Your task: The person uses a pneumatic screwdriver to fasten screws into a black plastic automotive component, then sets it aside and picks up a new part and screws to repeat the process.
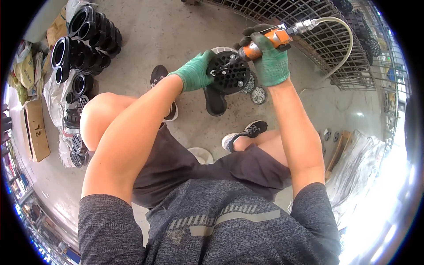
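Observation:
My left hand (194, 72), in a green glove, is closed on the left edge of a round black grate (231, 79) with holes through it. Below the grate a black rounded arm (216, 102) of the same part sticks out. My right hand (270, 62), gloved too, is wrapped round an orange air screwdriver (267, 43). The tool's thin bit points left across the grate towards a screw near my left fingers; whether it touches the screw I cannot tell. Another shiny screw (240, 83) sits at the grate's lower right. My right palm side is hidden.
Round containers of small metal pieces (258, 95) stand under the grate. A pale air hose (352, 42) loops from the tool beside a wire mesh cage (340, 66). Black moulded housings (84, 55) stand in rows at left, near a cardboard box (36, 130).

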`<action>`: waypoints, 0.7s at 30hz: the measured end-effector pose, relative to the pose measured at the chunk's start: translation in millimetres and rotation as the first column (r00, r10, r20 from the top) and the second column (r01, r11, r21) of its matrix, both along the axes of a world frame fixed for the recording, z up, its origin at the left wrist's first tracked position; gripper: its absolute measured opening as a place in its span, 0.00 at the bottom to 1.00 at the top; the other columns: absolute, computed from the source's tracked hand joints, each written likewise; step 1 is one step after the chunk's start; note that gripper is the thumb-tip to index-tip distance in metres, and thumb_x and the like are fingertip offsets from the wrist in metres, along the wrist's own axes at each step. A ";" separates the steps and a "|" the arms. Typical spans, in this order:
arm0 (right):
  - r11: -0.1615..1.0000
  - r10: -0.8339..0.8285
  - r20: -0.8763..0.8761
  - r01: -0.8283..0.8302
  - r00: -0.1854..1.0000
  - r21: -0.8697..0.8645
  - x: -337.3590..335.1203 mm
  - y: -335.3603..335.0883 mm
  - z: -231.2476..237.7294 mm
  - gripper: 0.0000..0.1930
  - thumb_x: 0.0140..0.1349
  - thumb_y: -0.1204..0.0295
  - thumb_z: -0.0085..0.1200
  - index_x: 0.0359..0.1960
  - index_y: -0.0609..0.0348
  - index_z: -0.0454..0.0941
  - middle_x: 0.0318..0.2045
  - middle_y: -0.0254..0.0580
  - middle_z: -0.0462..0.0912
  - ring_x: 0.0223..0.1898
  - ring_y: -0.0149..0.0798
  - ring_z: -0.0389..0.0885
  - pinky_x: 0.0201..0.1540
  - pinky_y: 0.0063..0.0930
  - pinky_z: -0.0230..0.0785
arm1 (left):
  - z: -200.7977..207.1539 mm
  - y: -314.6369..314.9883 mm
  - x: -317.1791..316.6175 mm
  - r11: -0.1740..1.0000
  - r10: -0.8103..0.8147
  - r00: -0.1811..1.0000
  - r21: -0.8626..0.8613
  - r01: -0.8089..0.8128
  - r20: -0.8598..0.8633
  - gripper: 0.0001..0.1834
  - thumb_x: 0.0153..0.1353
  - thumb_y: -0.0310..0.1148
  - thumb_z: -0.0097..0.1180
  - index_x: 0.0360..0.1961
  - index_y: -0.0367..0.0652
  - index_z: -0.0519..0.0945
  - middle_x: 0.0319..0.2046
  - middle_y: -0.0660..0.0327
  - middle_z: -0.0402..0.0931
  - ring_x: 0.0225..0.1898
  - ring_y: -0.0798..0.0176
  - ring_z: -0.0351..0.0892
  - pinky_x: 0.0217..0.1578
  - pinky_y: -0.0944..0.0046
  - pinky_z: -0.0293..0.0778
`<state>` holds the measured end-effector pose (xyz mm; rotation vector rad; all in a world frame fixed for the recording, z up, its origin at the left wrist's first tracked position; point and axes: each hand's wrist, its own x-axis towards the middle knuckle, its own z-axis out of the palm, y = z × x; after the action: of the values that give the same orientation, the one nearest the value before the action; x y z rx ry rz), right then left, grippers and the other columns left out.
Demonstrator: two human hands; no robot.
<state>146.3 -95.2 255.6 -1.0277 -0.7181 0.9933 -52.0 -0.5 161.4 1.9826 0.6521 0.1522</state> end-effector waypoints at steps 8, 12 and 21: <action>0.986 -0.042 -0.142 0.018 0.989 -0.167 26.1 -23.2 -8.0 0.19 0.64 0.67 0.66 0.51 0.59 0.73 0.47 0.52 0.84 0.47 0.51 0.88 0.48 0.52 0.86 | 14.4 -11.4 2.3 0.983 0.031 0.972 0.184 0.013 -0.234 0.24 0.57 0.29 0.68 0.56 0.41 0.77 0.51 0.45 0.77 0.52 0.41 0.79 0.55 0.50 0.76; 0.976 -0.115 -0.267 0.058 0.957 -0.212 41.1 -30.9 -31.0 0.21 0.66 0.63 0.65 0.52 0.59 0.70 0.49 0.52 0.82 0.48 0.55 0.87 0.49 0.60 0.86 | 17.3 -12.1 -3.2 0.987 0.026 0.983 0.160 0.004 -0.184 0.22 0.57 0.29 0.68 0.53 0.40 0.80 0.50 0.46 0.78 0.52 0.41 0.79 0.55 0.50 0.76; 0.901 -0.346 -0.516 0.126 0.783 -0.414 57.0 -34.7 -77.0 0.18 0.71 0.60 0.59 0.52 0.56 0.66 0.46 0.51 0.83 0.49 0.57 0.86 0.49 0.67 0.86 | 11.2 -21.4 -1.0 0.980 0.080 0.984 0.193 -0.048 -0.162 0.16 0.62 0.26 0.64 0.51 0.36 0.80 0.48 0.46 0.78 0.51 0.40 0.78 0.54 0.50 0.75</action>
<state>203.3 -129.9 178.6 -1.0172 0.1168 1.1561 -53.1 -21.9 172.6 2.1744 0.8380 0.0881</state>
